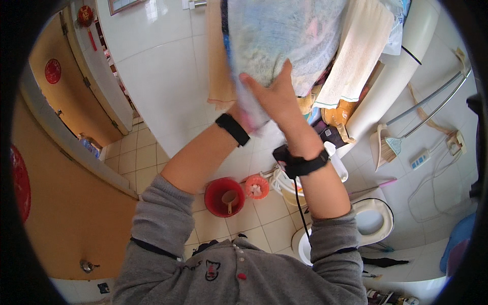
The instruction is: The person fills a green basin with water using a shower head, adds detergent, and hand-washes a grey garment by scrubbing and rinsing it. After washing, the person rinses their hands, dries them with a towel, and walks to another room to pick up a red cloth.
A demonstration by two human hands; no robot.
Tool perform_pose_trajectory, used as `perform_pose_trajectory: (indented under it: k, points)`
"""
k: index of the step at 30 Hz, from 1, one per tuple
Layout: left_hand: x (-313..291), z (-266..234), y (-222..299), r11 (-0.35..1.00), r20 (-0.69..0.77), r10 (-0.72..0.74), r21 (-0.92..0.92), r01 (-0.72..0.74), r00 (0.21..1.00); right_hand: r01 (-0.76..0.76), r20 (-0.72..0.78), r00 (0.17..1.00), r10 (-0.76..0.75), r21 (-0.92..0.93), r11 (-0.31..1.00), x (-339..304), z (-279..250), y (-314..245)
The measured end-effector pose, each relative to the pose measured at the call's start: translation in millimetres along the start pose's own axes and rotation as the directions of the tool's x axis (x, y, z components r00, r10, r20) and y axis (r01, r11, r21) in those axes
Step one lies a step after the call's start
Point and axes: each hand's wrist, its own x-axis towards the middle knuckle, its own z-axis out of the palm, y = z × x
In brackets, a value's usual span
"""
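A large pale blue, patterned towel [284, 35] hangs at the top middle, against the white tiled wall. My right hand [278, 99] grips its lower part, thumb and a finger apart with bunched cloth between them; the other fingers are hidden. Beside it, my left hand [238, 113] is mostly covered by the towel's lower left edge, and its fingers do not show. That edge is smeared by motion. A cream towel [356, 51] hangs to the right, and a peach towel [218, 71] shows on the left.
Below on the tiled floor stand a red bucket [213, 201] with a dipper [230, 197] in it and a small orange-red basket [256, 187]. At right are a toilet seat [385, 221], a white pipe [401, 71] and a broom [391, 147]. A wooden door [66, 203] is at left.
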Motion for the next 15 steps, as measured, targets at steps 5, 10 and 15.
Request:
perform_pose_trajectory:
  k: [5, 10, 15]
  points:
    - [-10.1, -19.9, -4.2, 0.96, 0.454, -0.244, -0.009, 0.278, 0.857, -0.064, 0.005, 0.998, 0.069, -0.312, 0.948, 18.4, -30.6, -7.4]
    - [-0.4, -20.5, 0.2, 0.894, 0.55, -0.382, 0.424, 0.146, 0.743, 0.081, -0.147, 0.989, -0.024, 0.392, 0.916, 26.8, -56.2, -3.6]
    - [9.9, 1.0, -21.2, 0.961, 0.729, 0.039, 0.161, -0.227, 0.683, -0.343, 0.279, 0.938, 0.206, 0.838, 0.425, 16.2, -43.1, -7.0]
